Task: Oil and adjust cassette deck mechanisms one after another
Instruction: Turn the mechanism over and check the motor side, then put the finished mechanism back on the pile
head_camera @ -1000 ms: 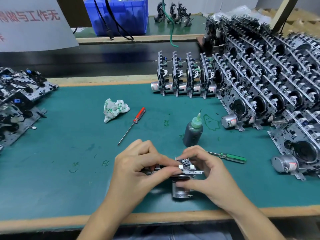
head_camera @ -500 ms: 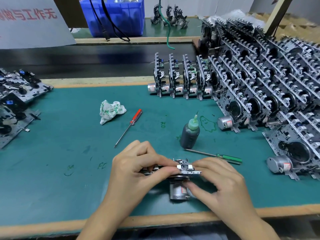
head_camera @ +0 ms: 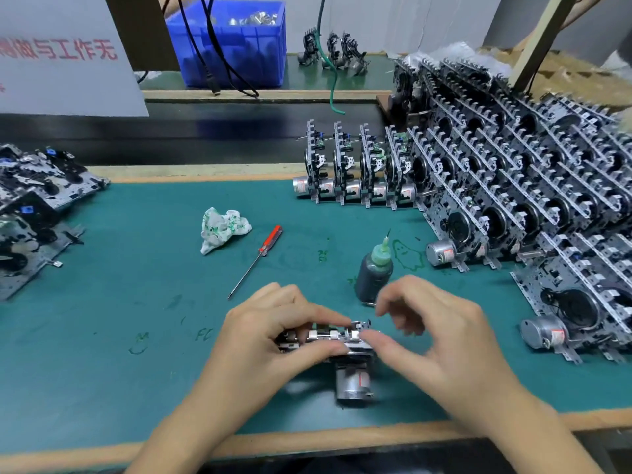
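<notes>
A cassette deck mechanism (head_camera: 345, 350) stands on edge on the green mat (head_camera: 136, 285) near the front, its silver motor (head_camera: 354, 384) pointing toward me. My left hand (head_camera: 273, 336) grips its left end from above. My right hand (head_camera: 441, 340) is blurred; its thumb touches the mechanism's right end while the other fingers are lifted and spread above it. A dark oil bottle (head_camera: 374, 273) with a green needle tip stands just behind my right hand. The green screwdriver is hidden behind my right hand.
A red screwdriver (head_camera: 256, 260) and a crumpled rag (head_camera: 222, 229) lie mid-mat. Rows of upright mechanisms (head_camera: 513, 200) fill the right side, and flat mechanisms (head_camera: 30, 206) lie at the left. A blue bin (head_camera: 236, 42) sits at the back.
My right hand has lifted its fingers off the mechanism and opened, only the thumb still touching. The left hand keeps its grip. The camera has tilted slightly.
</notes>
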Available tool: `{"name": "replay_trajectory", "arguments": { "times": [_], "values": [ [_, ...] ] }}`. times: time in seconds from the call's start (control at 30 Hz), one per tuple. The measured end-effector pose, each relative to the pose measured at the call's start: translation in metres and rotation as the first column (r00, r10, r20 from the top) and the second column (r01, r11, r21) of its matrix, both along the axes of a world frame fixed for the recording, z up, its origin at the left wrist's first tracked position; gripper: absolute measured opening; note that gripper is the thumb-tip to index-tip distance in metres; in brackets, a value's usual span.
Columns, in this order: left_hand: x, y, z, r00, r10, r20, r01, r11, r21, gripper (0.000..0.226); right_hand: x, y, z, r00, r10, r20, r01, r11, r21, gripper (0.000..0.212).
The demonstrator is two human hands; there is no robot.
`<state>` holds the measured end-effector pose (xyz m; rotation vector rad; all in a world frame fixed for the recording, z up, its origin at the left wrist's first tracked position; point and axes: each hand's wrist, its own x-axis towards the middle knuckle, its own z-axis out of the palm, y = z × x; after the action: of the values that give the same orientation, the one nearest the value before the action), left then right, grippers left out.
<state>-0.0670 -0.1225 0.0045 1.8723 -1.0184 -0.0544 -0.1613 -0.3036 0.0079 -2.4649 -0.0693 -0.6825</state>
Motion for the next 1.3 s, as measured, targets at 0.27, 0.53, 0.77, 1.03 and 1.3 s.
{"name": "replay_trajectory", "arguments": {
  "times": [0.27, 0.53, 0.77, 1.03, 1.3],
  "values": [
    [0.01, 0.033, 0.015, 0.985, -0.022, 0.171, -0.006, 0.987, 0.162, 0.02, 0.034, 0.008, 0.031, 0.964, 0.185, -0.193, -0.265, 0.761, -0.592, 0.038],
    [0.015, 0.034, 0.044, 0.923, -0.059, 0.38, -0.014, 0.982, 0.187, 0.022, 0.038, 0.011, 0.045, 0.953, 0.276, -0.127, -0.298, 0.767, -0.569, 0.036],
    [0.063, -0.004, 0.14, 0.855, -0.064, 0.515, -0.031, 0.984, 0.174, 0.025, 0.061, -0.009, 0.123, 0.982, 0.097, 0.161, -0.026, 0.919, -0.394, 0.033],
    [0.115, -0.101, 0.137, 0.764, 0.017, 0.645, -0.117, 0.987, 0.111, 0.024, 0.1, -0.062, 0.118, 0.966, -0.223, 0.135, 0.259, 0.87, -0.419, 0.035],
    [0.125, -0.151, 0.078, 0.856, -0.143, 0.496, -0.007, 0.958, 0.288, 0.014, 0.096, -0.091, 0.061, 0.921, -0.388, -0.032, 0.357, 0.875, -0.328, 0.046]
  ]
}}
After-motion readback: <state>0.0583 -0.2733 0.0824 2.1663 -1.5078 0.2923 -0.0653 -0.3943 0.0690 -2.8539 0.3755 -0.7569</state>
